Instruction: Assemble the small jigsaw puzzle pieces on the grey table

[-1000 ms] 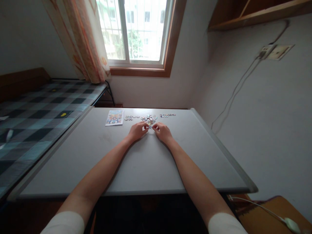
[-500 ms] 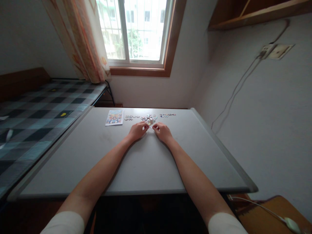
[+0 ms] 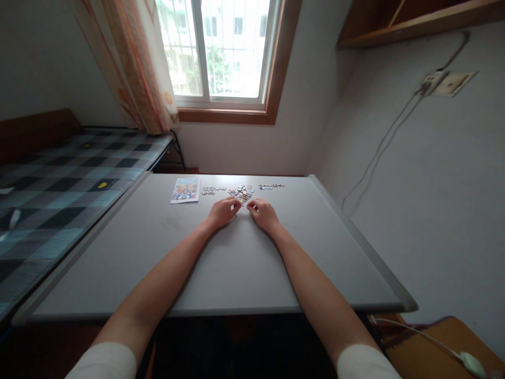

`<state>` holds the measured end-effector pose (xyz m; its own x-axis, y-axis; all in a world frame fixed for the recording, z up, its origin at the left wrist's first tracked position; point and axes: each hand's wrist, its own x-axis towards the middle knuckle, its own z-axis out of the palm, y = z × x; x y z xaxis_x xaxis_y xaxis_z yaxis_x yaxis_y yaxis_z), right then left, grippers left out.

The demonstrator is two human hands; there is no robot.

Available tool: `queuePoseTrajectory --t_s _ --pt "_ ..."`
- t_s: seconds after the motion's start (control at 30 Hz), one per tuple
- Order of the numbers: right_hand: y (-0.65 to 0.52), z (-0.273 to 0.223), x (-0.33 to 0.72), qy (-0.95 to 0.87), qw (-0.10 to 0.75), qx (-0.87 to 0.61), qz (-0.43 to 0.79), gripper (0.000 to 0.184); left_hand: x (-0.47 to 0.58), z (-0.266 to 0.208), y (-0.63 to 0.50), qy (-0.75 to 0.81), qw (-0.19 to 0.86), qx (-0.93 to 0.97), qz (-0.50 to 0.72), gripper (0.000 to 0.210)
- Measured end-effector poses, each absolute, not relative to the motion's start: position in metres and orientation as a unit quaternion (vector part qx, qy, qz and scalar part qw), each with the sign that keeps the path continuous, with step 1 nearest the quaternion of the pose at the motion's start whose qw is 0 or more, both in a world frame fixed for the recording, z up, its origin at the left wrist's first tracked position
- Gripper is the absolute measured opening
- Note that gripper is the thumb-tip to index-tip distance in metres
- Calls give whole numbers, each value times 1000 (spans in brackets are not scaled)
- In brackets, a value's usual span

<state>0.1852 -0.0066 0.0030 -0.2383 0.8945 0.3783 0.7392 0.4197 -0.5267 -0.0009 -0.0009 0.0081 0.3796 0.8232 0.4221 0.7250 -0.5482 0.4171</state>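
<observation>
- Both hands in close now: left hand (image 3: 224,211) and right hand (image 3: 264,213), each grip narrow, pinching at a small puzzle piece (image 3: 243,206); one or several joined, too tiny to tell.
- It's just nearside of the loose pile (image 3: 242,193), over the counter (image 3: 244,263).
- Light, level fingertip pressure looks wisest here.
- Picture sheet (image 3: 185,190) lies left, handy for checking colours!

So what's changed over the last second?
The puzzle piece between the left hand and right hand seems tipped: more bluish face showed a second ago; now it looks thin, nearly edge-on. Nothing visibly taken or released. Both hands, the puzzle-piece pile and picture card stayed put.
</observation>
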Motion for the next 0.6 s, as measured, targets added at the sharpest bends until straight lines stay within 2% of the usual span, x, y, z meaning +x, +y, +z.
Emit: queuePoseTrajectory --t_s 0.6 --pt "-8 4 185 -780 321 -526 114 10 -2 7 0 458 90 832 299 20"
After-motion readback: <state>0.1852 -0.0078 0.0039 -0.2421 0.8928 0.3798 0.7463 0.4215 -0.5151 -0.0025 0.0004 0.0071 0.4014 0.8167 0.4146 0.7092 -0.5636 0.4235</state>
